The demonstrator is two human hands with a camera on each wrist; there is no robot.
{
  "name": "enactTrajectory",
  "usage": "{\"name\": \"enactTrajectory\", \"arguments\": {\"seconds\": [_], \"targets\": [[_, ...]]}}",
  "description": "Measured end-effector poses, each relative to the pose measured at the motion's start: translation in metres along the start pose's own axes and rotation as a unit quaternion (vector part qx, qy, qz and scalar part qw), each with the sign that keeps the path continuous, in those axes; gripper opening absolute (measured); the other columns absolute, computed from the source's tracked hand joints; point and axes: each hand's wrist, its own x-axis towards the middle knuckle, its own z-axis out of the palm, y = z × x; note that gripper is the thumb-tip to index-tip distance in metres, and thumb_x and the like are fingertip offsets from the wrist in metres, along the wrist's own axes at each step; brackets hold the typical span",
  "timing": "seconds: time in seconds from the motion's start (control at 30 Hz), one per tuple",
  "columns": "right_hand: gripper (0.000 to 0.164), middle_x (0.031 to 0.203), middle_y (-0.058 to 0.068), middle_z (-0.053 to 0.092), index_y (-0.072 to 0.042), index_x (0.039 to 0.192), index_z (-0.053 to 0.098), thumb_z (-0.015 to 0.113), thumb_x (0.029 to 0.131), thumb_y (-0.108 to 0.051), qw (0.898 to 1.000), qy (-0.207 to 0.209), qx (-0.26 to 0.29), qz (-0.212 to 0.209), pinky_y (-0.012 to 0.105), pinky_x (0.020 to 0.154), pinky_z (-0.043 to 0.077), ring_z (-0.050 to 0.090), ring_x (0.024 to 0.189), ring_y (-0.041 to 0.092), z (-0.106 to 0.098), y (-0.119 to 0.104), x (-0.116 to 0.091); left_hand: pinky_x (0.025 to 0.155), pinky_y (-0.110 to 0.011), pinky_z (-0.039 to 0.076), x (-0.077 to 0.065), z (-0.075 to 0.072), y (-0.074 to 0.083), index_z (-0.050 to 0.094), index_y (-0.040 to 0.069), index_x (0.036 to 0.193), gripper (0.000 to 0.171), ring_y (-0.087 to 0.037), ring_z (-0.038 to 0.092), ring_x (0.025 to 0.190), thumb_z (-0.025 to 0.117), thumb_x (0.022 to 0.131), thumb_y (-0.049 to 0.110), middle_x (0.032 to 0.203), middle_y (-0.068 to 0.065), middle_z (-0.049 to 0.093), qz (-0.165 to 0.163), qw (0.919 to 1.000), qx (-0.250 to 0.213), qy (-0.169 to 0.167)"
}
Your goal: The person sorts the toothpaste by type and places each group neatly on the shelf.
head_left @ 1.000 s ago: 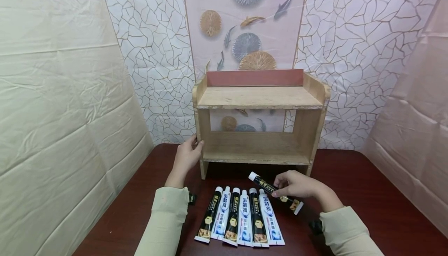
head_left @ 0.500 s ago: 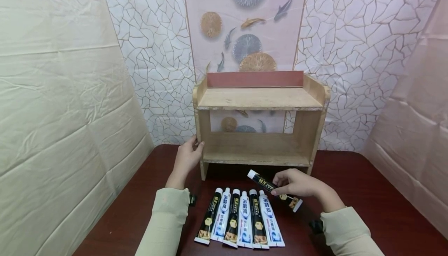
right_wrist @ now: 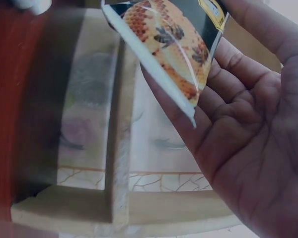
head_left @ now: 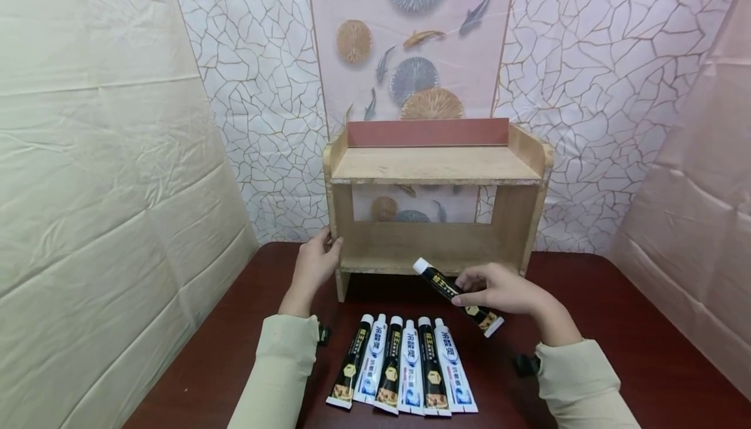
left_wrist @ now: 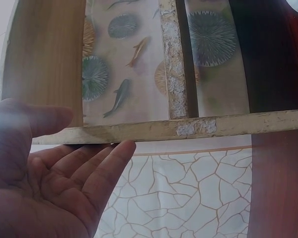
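My right hand (head_left: pixel 503 289) pinches a black toothpaste tube (head_left: pixel 437 280) between thumb and fingers, raised above the table before the shelf. Its white cap points up and left; the flat crimped end, with a honeycomb-and-bee print (right_wrist: pixel 164 42), shows close up in the right wrist view. My left hand (head_left: pixel 313 266) grips the left side panel of a small wooden shelf (head_left: pixel 434 165), the thumb on the inner side and the fingers (left_wrist: pixel 107 171) along the outer face. Three black tubes (head_left: pixel 391 364) and three white toothpaste tubes (head_left: pixel 411 367) lie alternating in a row, caps toward the shelf.
The shelf has an upper board and a lower board (head_left: pixel 428 263), standing on a dark red table (head_left: pixel 235 351). Behind it hangs a patterned cloth (head_left: pixel 281 90) with fish and round motifs. Plain pale cloths (head_left: pixel 105 188) hang at both sides.
My right hand has lifted the black toothpaste tube up and toward the shelf. The left hand keeps its place on the side panel, and the row of tubes stays put.
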Motion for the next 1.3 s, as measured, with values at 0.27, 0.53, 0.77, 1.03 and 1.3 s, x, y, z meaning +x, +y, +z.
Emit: {"name": "enactTrajectory", "arguments": {"seconds": [0.27,0.53,0.77,1.03,1.3], "targets": [[0.024,0.089,-0.002,0.073,-0.014,0.101,0.072,0.076,0.091,-0.035,0.998,0.023,0.052,0.008,0.031,0.072,0.055,0.068,0.078,0.016,-0.007,-0.013,0.006,0.093,-0.050,0.053,-0.001,0.002,0.002,0.054,0.015,0.145,0.046,-0.034,0.062,0.119,0.055,0.104,0.034,0.136,-0.017,0.062,0.003,1.0000,-0.001,-0.002],[0.024,0.093,0.001,0.072,-0.014,0.103,0.073,0.077,0.090,-0.033,0.995,0.078,0.063,0.013,0.032,0.074,0.055,0.067,0.086,0.020,-0.030,-0.022,-0.001,0.094,-0.050,0.053,-0.001,-0.001,0.002,0.050,0.015,0.149,0.050,-0.034,0.062,0.121,0.055,0.104,0.036,0.138,-0.017,0.060,-0.006,1.0000,-0.005,-0.005],[0.024,0.095,0.003,0.073,-0.014,0.104,0.073,0.077,0.090,-0.033,0.992,0.102,0.071,0.031,0.034,0.075,0.055,0.067,0.089,0.023,-0.040,-0.020,-0.008,0.095,-0.050,0.053,0.000,-0.004,0.001,0.045,0.015,0.153,0.054,-0.033,0.060,0.123,0.055,0.104,0.036,0.142,-0.017,0.057,-0.013,0.9998,-0.008,-0.011],[0.031,0.099,0.006,0.072,-0.011,0.110,0.071,0.077,0.091,-0.035,0.987,0.142,0.066,0.040,0.033,0.071,0.056,0.067,0.087,0.022,-0.040,-0.022,-0.011,0.094,-0.049,0.054,0.000,-0.001,-0.001,0.048,0.014,0.151,0.053,-0.032,0.061,0.122,0.055,0.104,0.037,0.140,-0.016,0.059,-0.015,0.9998,-0.007,-0.006],[0.037,0.101,0.011,0.072,-0.008,0.114,0.069,0.075,0.092,-0.038,0.972,0.219,0.077,0.043,0.034,0.059,0.057,0.066,0.081,0.019,-0.035,-0.024,-0.006,0.095,-0.049,0.053,0.001,-0.001,0.001,0.051,0.014,0.148,0.049,-0.033,0.062,0.121,0.056,0.103,0.034,0.138,-0.016,0.060,-0.007,1.0000,-0.005,-0.002]]}}
